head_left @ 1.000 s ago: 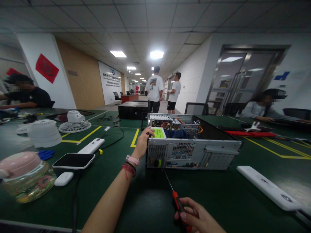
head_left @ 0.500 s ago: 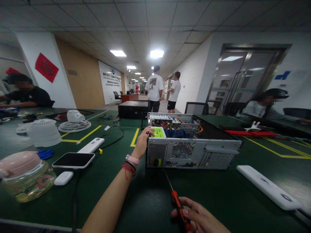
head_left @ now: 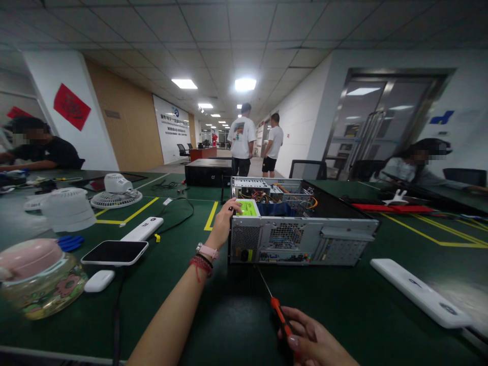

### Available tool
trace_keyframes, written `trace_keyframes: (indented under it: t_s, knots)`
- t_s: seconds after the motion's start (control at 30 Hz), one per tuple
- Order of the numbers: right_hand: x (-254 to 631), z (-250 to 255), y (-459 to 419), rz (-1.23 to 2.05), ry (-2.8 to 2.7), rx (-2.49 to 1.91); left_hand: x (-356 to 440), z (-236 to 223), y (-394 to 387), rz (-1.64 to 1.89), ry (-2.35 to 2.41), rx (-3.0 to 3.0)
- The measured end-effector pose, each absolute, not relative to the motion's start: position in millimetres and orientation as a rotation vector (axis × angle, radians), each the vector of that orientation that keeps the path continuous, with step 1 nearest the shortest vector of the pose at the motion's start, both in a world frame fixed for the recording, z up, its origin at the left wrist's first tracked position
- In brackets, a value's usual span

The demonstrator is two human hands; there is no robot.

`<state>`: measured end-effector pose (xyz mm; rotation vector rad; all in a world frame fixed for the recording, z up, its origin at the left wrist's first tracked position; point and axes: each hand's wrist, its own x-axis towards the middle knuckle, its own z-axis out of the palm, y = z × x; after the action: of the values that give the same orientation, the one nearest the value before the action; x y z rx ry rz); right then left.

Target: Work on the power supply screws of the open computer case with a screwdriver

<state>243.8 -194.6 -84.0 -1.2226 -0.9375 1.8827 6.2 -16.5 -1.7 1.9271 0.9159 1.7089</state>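
An open computer case lies on its side on the green table, its rear panel facing me. In its near left corner sits a power supply with a bright green label. My left hand is closed over that corner of the case, fingertips on the power supply's top. A red and black screwdriver is held by its handle in my right hand. Its thin shaft slants up and left, with the tip at the bottom edge of the rear panel, below the power supply; exact contact is too small to tell.
On the left are a phone, a pink-lidded bottle, a white earbud case, a white power strip and fan parts. Another white power strip lies right. A black case stands behind. Other people are nearby.
The screwdriver handle has turned slightly and my right fingers have shifted around it. My left hand and the computer case stay in place.
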Motion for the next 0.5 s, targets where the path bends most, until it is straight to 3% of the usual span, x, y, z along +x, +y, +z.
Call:
trace_keyframes:
  t_s: [0.5]
  knots:
    - [251.0, -75.2, -196.9, 2.016, -0.880, -1.087, 6.3, -3.0, -14.8, 1.716, 0.909, 1.938]
